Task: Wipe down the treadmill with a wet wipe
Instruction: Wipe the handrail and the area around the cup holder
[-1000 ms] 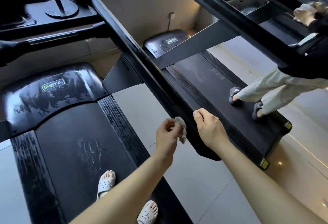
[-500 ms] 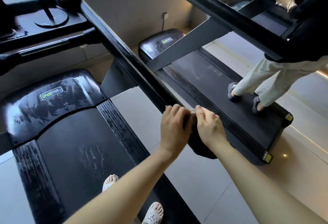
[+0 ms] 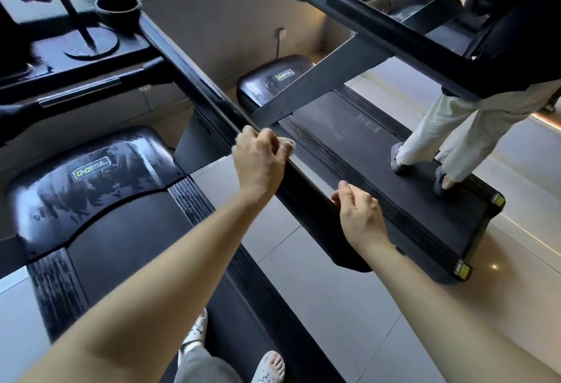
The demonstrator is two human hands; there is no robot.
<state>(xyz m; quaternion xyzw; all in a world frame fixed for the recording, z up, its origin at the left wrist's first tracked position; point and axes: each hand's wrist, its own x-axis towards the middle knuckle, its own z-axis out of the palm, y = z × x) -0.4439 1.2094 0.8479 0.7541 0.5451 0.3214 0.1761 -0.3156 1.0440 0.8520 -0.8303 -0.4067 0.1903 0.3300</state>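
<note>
left hand clamps the wipe to the rail, mid-wipe; right hand curled nearer its end, grip unclear. next, likely: a firm slide along the rail.

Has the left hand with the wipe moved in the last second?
Yes. The left hand, gripping the wipe, went from beside the handrail onto it and slid up it, away from its near end.

The treadmill's handrail was glossy black, smeared with wet streaks. Its motor cover shone like wet plastic; the belt looked matt rubber. The floor tiles were smooth, faintly reflective.
</note>
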